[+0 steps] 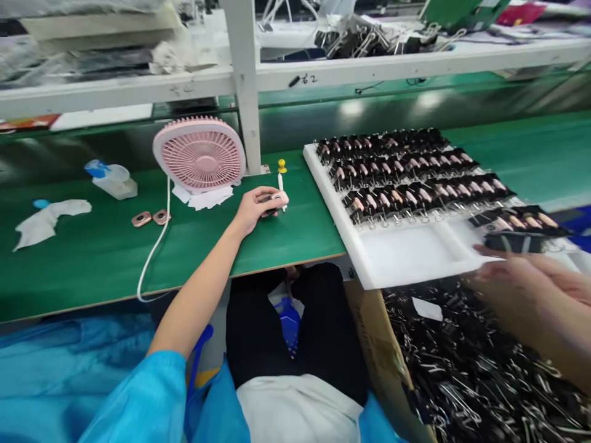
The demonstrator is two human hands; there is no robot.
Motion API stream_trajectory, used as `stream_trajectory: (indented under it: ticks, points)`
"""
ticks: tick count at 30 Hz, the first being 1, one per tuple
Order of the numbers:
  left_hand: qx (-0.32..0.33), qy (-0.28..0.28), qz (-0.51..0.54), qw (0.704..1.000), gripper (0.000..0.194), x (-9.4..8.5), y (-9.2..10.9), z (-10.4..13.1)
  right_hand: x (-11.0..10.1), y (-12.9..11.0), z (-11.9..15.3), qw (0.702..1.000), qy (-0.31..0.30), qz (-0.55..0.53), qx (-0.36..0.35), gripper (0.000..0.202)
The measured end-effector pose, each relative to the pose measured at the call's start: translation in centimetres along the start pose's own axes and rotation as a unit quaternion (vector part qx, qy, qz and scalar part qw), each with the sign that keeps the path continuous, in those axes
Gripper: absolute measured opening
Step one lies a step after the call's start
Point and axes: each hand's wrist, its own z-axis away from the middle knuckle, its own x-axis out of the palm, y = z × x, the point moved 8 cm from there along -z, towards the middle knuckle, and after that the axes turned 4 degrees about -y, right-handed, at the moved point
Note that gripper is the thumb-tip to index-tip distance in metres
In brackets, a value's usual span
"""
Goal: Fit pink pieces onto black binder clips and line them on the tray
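My left hand (pixel 257 208) rests on the green table, its fingers closed round a small pink and black part (pixel 273 206). A white pen-like stick (pixel 281 183) stands beside those fingertips. At the right, my right hand (pixel 530 274) is blurred at the front corner of a white foam tray (pixel 401 258), right by a large black binder clip (pixel 514 242); its grip is not clear. Rows of black clips (pixel 415 197) with pink parts in them fill much of the tray. Two pink square parts (pixel 141 219) lie to the left.
A pink fan (pixel 205 157) with a white cable stands behind my left arm. A plastic bottle (pixel 115 181) and tissue (pixel 50 218) are at the left. Below the tray, a cardboard box (pixel 376 332) holds several loose black clips. A white shelf post (pixel 247 92) rises at the back.
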Motion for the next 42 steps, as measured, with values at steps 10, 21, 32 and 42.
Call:
stream_trajectory:
  ticks: [10,21,32,42]
  points:
    - [0.042,-0.031,-0.075,0.996,0.049,-1.9,0.8,2.0,14.7,-12.1,-4.1,0.907,-0.075,-0.415,0.014,0.064]
    - [0.003,-0.096,-0.029,0.995,0.046,-3.0,1.0,3.0,18.9,-11.0,-7.9,0.936,-0.114,-0.331,-0.037,0.059]
    - [-0.015,-0.176,-0.129,0.976,0.044,-1.2,1.7,4.2,19.3,-11.1,-7.6,0.965,-0.128,-0.210,-0.091,0.059]
    - [-0.018,-0.182,-0.127,0.975,0.045,-1.3,1.3,4.2,19.3,-11.5,-7.3,0.968,-0.117,-0.209,-0.070,0.056]
